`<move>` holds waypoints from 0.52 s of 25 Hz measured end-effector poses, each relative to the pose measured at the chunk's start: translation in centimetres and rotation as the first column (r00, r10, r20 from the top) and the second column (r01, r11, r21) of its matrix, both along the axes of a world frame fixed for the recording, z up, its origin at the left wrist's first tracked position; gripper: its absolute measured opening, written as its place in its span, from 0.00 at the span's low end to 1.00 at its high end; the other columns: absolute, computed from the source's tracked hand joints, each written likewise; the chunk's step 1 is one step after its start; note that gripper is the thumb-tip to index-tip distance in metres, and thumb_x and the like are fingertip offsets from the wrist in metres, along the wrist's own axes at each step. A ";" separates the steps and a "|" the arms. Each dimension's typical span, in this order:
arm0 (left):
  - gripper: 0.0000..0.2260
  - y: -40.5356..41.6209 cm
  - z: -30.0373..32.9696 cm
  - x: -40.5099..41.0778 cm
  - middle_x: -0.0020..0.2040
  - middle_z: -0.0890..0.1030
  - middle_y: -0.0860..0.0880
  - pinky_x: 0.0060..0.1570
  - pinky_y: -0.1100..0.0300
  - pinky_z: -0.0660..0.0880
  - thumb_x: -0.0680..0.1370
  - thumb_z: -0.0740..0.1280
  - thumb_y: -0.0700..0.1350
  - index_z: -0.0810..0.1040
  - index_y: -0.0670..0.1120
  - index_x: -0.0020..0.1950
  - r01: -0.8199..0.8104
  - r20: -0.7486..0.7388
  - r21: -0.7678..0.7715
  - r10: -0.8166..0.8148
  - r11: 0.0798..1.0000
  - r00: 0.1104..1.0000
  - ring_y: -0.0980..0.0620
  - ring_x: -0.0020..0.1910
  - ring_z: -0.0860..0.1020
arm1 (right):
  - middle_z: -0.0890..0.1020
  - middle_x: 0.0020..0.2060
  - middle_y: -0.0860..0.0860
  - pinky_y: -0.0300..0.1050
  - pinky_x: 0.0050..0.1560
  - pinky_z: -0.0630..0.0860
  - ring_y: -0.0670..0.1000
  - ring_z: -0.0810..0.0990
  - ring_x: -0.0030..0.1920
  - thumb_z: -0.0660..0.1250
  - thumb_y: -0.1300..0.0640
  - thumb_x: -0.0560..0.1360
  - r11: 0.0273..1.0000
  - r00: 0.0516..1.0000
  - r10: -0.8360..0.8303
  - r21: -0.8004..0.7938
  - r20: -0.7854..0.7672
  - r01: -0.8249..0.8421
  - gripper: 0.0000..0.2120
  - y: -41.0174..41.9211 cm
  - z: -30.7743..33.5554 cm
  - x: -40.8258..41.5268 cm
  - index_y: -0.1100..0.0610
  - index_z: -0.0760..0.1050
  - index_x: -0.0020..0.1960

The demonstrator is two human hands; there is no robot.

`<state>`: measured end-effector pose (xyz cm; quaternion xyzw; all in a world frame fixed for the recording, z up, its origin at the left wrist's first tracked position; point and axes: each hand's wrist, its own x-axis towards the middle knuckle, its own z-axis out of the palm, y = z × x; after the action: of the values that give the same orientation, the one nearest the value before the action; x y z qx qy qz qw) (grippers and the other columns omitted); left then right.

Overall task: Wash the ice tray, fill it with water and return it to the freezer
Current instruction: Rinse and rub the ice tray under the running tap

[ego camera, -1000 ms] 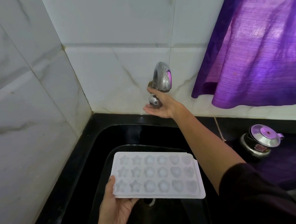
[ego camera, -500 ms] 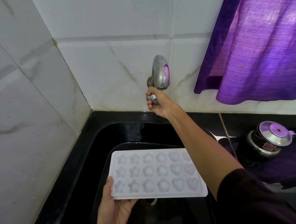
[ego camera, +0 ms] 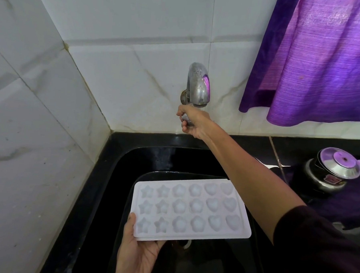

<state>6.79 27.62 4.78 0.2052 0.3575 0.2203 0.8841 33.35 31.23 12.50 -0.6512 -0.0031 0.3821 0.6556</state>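
A white ice tray (ego camera: 192, 210) with star, flower and heart moulds hangs level over the black sink (ego camera: 118, 175). My left hand (ego camera: 136, 251) holds it at its near left corner, thumb on top. My right hand (ego camera: 193, 121) reaches to the wall and grips the tap handle (ego camera: 184, 118) below the curved steel tap (ego camera: 197, 85). No water is seen running.
White marble tiles cover the back and left walls. A purple curtain (ego camera: 316, 60) hangs at the upper right. A steel pot with a lid (ego camera: 331, 169) stands on the black counter to the right of the sink. The drain (ego camera: 183, 243) shows under the tray.
My right hand went from open under the tap handle to fingers curled around it. The tray has stayed in my left hand over the sink.
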 end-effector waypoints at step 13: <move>0.20 0.8 -0.8 -0.3 0.54 0.83 0.40 0.36 0.47 0.81 0.81 0.51 0.52 0.77 0.44 0.61 -0.024 0.025 -0.004 0.025 1.000 0.999 0.42 0.47 0.83 | 0.73 0.28 0.52 0.36 0.21 0.68 0.45 0.67 0.25 0.68 0.65 0.69 0.999 0.999 -0.016 -0.033 0.034 0.018 0.04 0.2 -0.1 0.0 0.60 0.74 0.41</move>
<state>6.49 28.38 3.96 0.1966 0.3494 0.2330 0.8860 33.34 31.47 12.36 -0.6683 -0.0024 0.3654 0.6480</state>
